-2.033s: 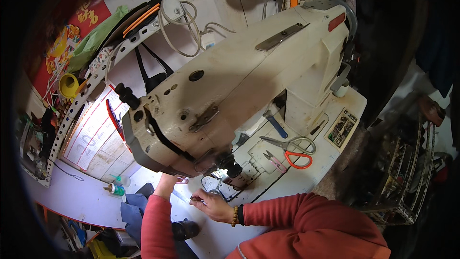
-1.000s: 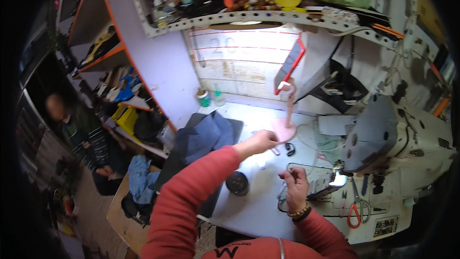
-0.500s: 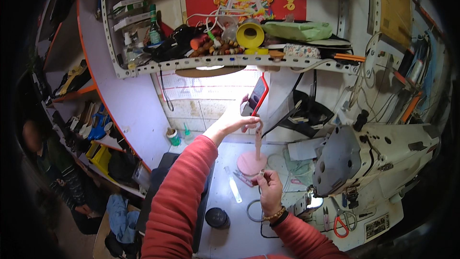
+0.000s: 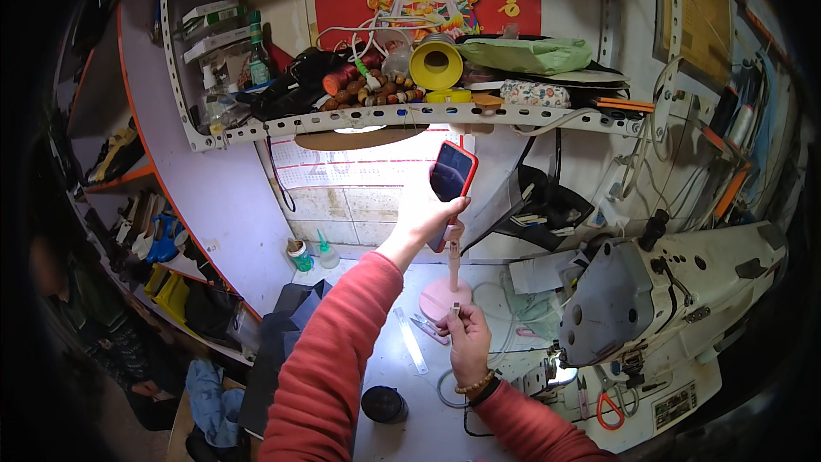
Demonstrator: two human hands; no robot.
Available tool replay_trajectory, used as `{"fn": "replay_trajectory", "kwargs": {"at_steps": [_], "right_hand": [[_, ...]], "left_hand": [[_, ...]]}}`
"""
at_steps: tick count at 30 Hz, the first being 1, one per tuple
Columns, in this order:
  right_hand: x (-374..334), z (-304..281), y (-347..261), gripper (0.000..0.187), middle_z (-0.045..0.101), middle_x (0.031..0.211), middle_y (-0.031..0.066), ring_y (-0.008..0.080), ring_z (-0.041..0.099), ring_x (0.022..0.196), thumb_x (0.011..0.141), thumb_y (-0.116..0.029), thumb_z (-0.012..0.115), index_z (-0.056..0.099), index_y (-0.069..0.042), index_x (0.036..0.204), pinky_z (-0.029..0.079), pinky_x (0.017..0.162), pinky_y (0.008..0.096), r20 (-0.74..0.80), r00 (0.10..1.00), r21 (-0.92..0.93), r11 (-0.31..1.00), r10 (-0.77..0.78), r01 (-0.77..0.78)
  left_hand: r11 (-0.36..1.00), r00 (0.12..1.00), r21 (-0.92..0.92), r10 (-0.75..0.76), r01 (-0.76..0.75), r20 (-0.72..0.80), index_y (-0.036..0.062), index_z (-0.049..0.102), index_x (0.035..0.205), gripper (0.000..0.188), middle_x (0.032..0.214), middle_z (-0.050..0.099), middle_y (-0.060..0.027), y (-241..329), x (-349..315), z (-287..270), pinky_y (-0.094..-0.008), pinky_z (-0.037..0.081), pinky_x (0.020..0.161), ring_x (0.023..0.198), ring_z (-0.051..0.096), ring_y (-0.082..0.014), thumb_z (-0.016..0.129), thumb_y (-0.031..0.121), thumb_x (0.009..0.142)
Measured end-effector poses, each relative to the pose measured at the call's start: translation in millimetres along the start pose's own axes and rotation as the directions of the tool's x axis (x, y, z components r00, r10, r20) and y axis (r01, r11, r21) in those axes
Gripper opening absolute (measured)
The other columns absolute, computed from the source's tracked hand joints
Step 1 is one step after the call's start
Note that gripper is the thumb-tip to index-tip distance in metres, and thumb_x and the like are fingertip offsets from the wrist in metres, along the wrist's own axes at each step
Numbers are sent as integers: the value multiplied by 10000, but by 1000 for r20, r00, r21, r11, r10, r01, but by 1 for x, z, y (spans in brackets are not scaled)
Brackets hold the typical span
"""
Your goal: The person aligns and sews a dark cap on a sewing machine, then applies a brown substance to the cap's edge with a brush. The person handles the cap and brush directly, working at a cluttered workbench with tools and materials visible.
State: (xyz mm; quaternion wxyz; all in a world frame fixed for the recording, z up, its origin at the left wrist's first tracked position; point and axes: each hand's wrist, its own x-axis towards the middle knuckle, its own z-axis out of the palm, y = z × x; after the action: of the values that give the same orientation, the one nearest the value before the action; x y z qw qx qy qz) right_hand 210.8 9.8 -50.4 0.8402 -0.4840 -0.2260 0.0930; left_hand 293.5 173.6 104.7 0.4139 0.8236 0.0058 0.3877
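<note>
My left hand [image 4: 425,221] is wrapped round a smartphone [image 4: 453,173] in a red case, held up above the table with its dark screen showing. Just below the phone stands a pink phone stand [image 4: 454,261] with a round base; whether the two touch cannot be made out. Lower down, near that base, my right hand [image 4: 469,344] pinches a small pale piece [image 4: 456,310] that looks like a cable plug. A grey cable loop [image 4: 443,389] lies beside my right wrist.
A sewing machine [image 4: 650,291] fills the right side, with red-handled scissors [image 4: 609,411] near it. A black jar [image 4: 384,405] and a clear ruler [image 4: 411,342] lie on the white table. Overhead runs a loaded metal shelf [image 4: 359,122]. Someone sits at the far left.
The phone has turned from nearly edge-on to show its screen, and sits a little lower and further left. My right hand has moved slightly left, still pinching the small piece.
</note>
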Motion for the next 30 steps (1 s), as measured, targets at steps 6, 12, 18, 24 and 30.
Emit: {"fn": "replay_trajectory", "kwargs": {"at_steps": [6, 12, 18, 24, 30], "right_hand": [[37, 23, 19, 108, 604, 790, 55, 96, 561, 657, 928, -100, 549, 521, -12, 983, 452, 588, 217, -154, 983, 44, 994, 102, -96], [68, 39, 44, 107, 631, 828, 76, 110, 568, 677, 904, -54, 551, 523, 5, 988, 473, 630, 236, -178, 972, 70, 987, 154, -143], [87, 39, 58, 138, 570, 795, 20, 70, 486, 640, 864, -41, 618, 520, 3, 951, 386, 575, 210, -147, 988, 149, 988, 55, -33], [100, 45, 58, 171, 630, 904, 53, 93, 578, 790, 865, -34, 612, 553, 24, 1015, 460, 725, 226, -190, 981, 128, 990, -36, 61], [107, 43, 58, 580, 445, 1386, 72, 131, 439, 1217, 938, -148, 550, 296, -31, 1446, 337, 1003, 231, -73, 990, 261, 956, -120, 135]], "left_hand": [[962, 974, 267, 12, 51, -227, -34, 412, 1247, 808, 1089, 525, -232, 17, -15, 16, -428, 442, 880, 1004, 547, -365, 812, 334, 650], [980, 980, 131, -126, 147, -155, -43, 382, 1285, 875, 1189, 456, -255, 12, -32, 18, -436, 373, 969, 1132, 454, -384, 842, 318, 634], [991, 971, 108, -53, 80, -233, -62, 290, 1356, 1008, 1243, 427, -225, -17, -47, 21, -401, 358, 1006, 1175, 436, -322, 863, 322, 621], [997, 985, 61, -44, 55, -164, -111, 167, 1394, 1175, 1302, 358, -314, -27, -52, 21, -447, 302, 1048, 1228, 361, -435, 855, 389, 584], [921, 968, 384, 43, 58, -248, -104, 191, 1377, 1116, 1217, 393, -287, -8, -61, 31, -459, 343, 987, 1137, 395, -429, 837, 372, 601]]}}
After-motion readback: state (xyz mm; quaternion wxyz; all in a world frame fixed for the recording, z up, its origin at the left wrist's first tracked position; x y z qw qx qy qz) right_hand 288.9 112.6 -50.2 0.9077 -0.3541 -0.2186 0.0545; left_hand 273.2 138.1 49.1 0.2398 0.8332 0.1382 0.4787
